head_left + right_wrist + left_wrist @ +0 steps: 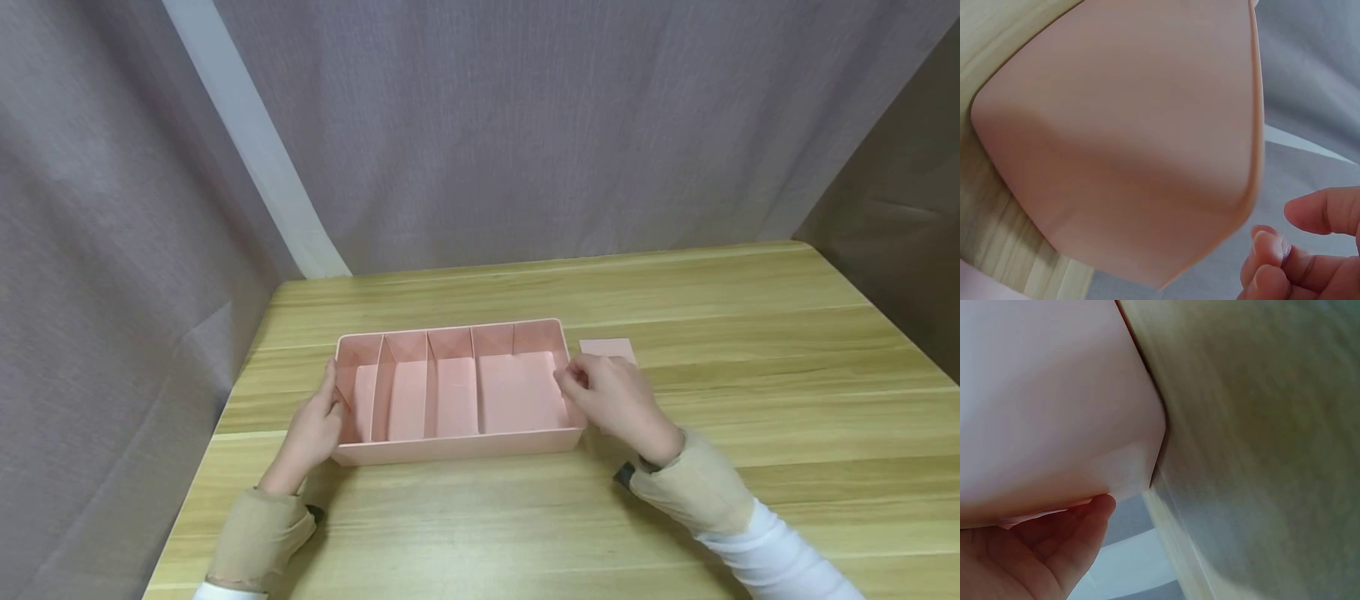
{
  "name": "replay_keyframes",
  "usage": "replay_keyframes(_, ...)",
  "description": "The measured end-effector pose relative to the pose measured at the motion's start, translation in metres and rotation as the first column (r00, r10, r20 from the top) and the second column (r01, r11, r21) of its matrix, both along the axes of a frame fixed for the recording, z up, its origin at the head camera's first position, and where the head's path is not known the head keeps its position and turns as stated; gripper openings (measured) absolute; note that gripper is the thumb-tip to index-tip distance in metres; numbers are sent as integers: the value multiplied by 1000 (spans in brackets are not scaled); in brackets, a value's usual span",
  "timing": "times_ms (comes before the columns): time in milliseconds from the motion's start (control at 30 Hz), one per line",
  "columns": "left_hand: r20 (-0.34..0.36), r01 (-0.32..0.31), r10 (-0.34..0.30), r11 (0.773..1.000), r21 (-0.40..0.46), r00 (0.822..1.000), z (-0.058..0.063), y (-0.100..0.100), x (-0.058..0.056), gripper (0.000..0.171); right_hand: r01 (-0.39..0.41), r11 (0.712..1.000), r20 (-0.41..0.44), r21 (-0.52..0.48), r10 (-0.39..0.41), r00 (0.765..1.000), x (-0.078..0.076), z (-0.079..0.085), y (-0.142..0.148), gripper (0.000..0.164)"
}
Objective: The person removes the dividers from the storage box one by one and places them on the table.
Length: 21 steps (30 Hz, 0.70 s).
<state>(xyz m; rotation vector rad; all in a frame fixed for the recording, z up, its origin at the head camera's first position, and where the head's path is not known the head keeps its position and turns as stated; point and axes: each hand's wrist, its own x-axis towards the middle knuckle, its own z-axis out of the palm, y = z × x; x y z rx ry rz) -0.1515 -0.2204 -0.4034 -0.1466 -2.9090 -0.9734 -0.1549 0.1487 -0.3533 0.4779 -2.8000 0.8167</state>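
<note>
A pink divided box [457, 447] stands on the table, with thin upright dividers [428, 387] across its left and middle parts and a wider compartment at its right. My left hand [313, 425] is at the box's left end, fingers extended along the outer wall; in the left wrist view a fingertip [1105, 505] rests against that wall. At the right end, my right hand [617, 400] hovers by the rim with bent fingers. The right wrist view shows a gap between thumb and fingers, nothing in it. A flat pink piece [606, 347] lies just beyond the right hand, partly hidden by it.
The wood-grain table [810, 400] extends to both sides and in front of the box. Grey curtains [562, 133] hang behind and to the left, with a pale strip [258, 146] running down. A darker panel [900, 200] borders the right side.
</note>
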Motion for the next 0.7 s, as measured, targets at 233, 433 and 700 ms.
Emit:
replay_keyframes(233, 3, -4, 4, 1000, -2, 1000, 1, 0, 0, 58, -22, 1000, -43, 5, 22, 999, 1, -1, -8, 32)
replay_keyframes(433, 10, -5, 5, 1000, 2, 1000, 1, 1, 1, 58, -22, 1000, -29, 13, 22, 999, 2, -1, -14, 29)
replay_keyframes(700, 7, -3, 3, 1000, -1, 1000, 2, 1, 0, 59, -33, 999, -17, 43, 33, 999, 1, -1, -20, 28)
